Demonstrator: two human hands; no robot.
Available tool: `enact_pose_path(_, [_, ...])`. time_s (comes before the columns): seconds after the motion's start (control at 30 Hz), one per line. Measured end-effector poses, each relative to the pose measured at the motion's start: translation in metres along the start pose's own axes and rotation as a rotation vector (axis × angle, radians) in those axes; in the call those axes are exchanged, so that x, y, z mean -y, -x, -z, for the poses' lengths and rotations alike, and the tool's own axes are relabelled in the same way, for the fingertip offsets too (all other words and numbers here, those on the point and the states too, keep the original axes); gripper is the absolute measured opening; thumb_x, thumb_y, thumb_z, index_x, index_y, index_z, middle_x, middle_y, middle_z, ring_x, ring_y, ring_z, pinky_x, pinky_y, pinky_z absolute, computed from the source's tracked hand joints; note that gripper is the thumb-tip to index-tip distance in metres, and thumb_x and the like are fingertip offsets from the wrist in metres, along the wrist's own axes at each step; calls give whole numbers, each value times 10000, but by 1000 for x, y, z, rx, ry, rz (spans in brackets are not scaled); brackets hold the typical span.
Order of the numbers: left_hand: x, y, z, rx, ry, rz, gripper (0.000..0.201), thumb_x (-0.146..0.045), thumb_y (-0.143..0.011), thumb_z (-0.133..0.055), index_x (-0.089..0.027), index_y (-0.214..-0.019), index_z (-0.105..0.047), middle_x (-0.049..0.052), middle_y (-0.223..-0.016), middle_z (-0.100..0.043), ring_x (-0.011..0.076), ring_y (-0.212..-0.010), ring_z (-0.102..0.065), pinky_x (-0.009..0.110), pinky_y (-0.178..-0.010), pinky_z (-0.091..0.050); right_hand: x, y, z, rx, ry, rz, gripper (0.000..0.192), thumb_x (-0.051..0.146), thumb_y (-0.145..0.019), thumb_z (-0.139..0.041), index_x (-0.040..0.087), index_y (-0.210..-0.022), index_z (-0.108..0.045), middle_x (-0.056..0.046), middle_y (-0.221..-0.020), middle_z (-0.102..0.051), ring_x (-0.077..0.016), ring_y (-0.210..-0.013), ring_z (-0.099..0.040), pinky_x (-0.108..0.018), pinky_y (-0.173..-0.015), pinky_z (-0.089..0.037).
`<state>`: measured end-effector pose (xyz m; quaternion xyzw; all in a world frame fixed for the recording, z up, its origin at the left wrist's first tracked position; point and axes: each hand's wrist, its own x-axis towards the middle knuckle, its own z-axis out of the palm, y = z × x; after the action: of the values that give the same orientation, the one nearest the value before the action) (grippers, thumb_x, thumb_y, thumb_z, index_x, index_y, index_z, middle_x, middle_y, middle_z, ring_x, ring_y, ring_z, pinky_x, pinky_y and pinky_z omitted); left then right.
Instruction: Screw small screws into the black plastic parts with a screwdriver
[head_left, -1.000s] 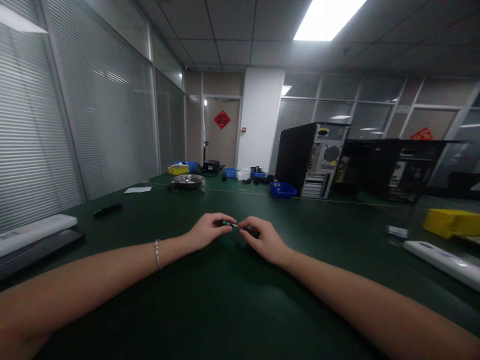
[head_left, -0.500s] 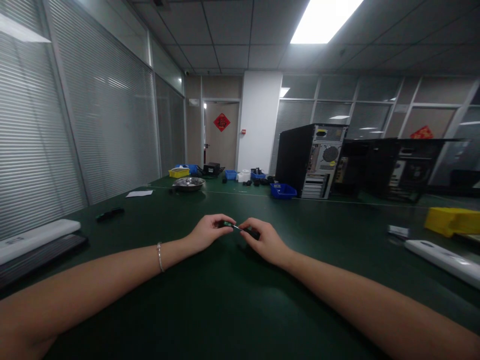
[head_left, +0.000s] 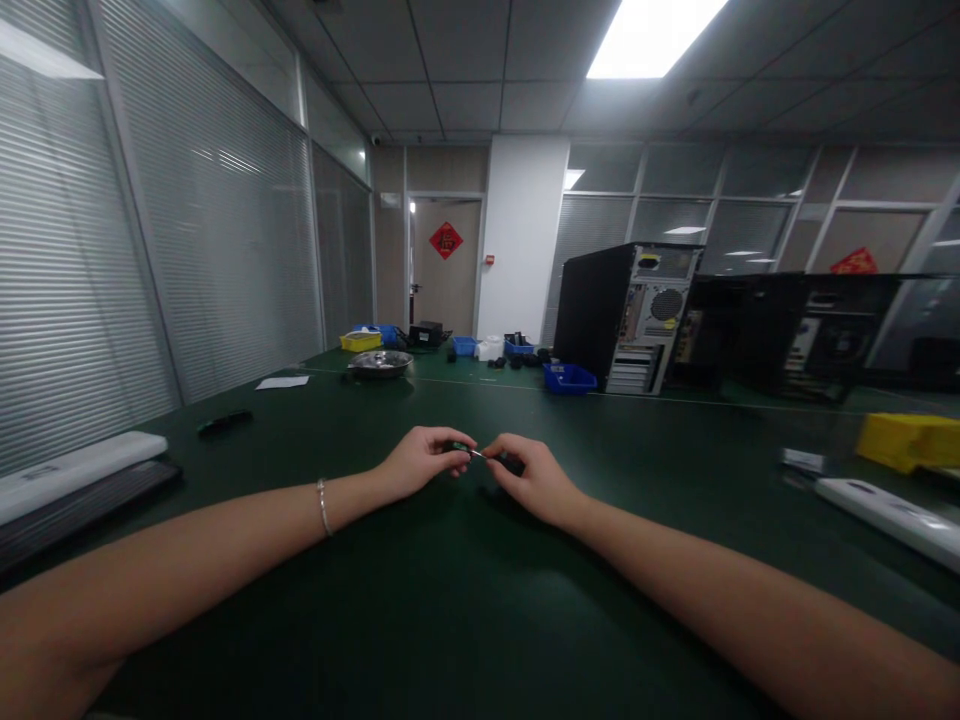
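Observation:
Above the green table (head_left: 360, 620), my left hand (head_left: 420, 464) pinches a small dark piece with a greenish tint (head_left: 460, 448); its exact kind is too small to make out. My right hand (head_left: 536, 480) is closed round the dark handle of a small screwdriver (head_left: 478, 455). The thin metal shaft points left and its tip meets or nearly meets the piece in my left hand. Fingers hide most of both things.
Left lie a dark strip-like object (head_left: 225, 423), white paper (head_left: 282, 382) and a long white device (head_left: 82, 475). A metal bowl (head_left: 380, 364), blue bin (head_left: 570, 379) and computer tower (head_left: 626, 320) stand behind. At right are a yellow bin (head_left: 907, 442) and another white device (head_left: 885, 515).
The view has shifted slightly. Both hands keep their grips close together; less of the screwdriver's shaft and of the small piece shows between the fingers.

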<state>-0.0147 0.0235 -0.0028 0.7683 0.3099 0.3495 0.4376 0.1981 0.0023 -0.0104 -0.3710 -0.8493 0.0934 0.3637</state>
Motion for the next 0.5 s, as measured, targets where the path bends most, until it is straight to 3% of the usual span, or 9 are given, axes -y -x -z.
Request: enact_pose_path(0.5, [1, -1, -1, -5, 198, 31, 303, -244, -737, -671, -106, -1005, -653, 82, -889, -678, 168, -776, -625, 332, -766, -505, 5, 1, 3, 2, -15, 70, 157, 207, -842, -520, 201, -968, -615, -34, -874, -629, -164, -793, -569, -275, -706, -434])
